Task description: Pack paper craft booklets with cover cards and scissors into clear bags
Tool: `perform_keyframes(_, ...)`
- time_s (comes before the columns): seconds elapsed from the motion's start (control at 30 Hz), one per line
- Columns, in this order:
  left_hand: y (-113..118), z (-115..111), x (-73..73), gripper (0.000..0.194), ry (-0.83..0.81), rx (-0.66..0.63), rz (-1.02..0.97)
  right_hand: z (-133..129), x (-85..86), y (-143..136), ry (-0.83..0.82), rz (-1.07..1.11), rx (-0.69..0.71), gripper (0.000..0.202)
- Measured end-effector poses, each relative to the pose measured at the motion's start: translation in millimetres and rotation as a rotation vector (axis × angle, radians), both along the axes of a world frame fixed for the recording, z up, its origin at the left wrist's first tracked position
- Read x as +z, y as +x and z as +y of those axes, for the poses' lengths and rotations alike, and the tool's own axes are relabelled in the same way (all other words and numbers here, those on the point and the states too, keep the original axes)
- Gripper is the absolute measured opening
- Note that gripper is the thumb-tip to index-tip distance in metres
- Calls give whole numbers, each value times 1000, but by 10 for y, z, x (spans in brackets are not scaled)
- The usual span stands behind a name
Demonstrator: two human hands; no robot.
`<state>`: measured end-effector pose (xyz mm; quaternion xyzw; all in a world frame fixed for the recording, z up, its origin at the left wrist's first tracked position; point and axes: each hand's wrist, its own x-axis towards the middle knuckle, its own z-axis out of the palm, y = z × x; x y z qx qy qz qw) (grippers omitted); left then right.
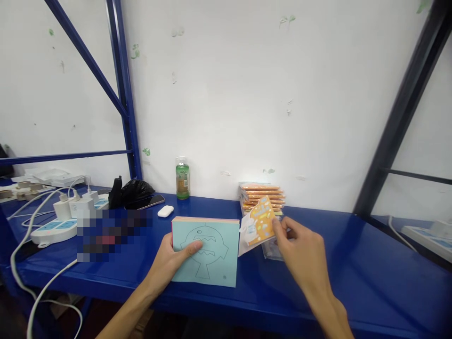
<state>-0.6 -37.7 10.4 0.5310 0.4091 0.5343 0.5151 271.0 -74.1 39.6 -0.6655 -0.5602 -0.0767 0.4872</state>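
A: What are the fingers doing?

B: The right hand pinches an orange packet at its edge, fingers clamped on it, lifting it off the blue shelf. The left hand grips the left side of a light blue paper pad, thumb lying on the monster outline drawn on it.

A: And beyond them?

B: Just behind the right fingers, a stack of orange packets by the wall; one clear wrapper lies beneath the hand. Past the left fingers: a white case, a green bottle, a power strip.

A: Progress?

B: One packet is out, the stack looks full, and the drawing appears uncoloured.
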Motion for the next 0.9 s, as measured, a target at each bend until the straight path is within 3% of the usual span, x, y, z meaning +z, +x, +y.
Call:
perform_keyframes(0.13, 2, 13, 12, 50, -64, 12, -74, -80, 79, 84, 76, 229, 109, 48)
perform_keyframes(0.27, 29, -19, 70, 54, -205, -8, -251, -116, 80, 94, 138, 444, 414, 47)
perform_keyframes(0.43, 62, -73, 113, 54, -364, -56, -424, -108, 25, -31, 181, 454, 686, 43)
perform_keyframes(0.67, 63, -96, 153, 46, -284, -6, -452, -106, -1, -187, -195, 114, 750, 49)
perform_keyframes(0.8, 51, -138, 197, 49, -146, 65, -372, -81, 0, -195, -333, 156, 700, 32)
perform_keyframes(0.9, 82, -175, 175, 49, -48, 104, -265, -81, -4, -204, -402, 105, 696, 45)
